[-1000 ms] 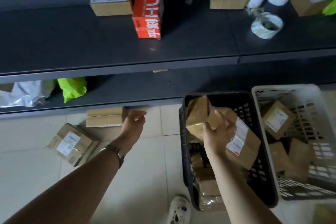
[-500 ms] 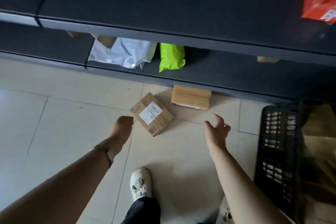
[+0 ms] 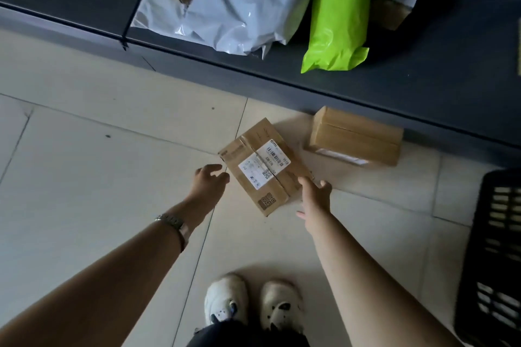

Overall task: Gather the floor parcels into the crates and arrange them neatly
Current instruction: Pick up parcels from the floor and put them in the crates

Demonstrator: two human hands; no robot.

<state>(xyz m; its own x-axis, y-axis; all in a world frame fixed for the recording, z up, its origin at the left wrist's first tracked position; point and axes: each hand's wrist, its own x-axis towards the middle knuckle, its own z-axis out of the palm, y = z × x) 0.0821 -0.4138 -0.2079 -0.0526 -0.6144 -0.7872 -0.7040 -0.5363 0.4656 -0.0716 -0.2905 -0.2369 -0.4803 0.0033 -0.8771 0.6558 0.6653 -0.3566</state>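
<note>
Pretty dim in here: pale floor tiles [image 3: 84, 177] with thin grout lines, plus a low dark grey shelf [image 3: 423, 84] along the top.

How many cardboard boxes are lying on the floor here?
2. A labelled box lies on the tiles between the left hand and the right hand. A plain box lies beside the shelf base. More may lie outside the view.

The black slatted plastic crate [image 3: 490, 262] is cut by the right edge; label print on the taped brown cardboard parcel [image 3: 263, 166] is unreadably small.
</note>
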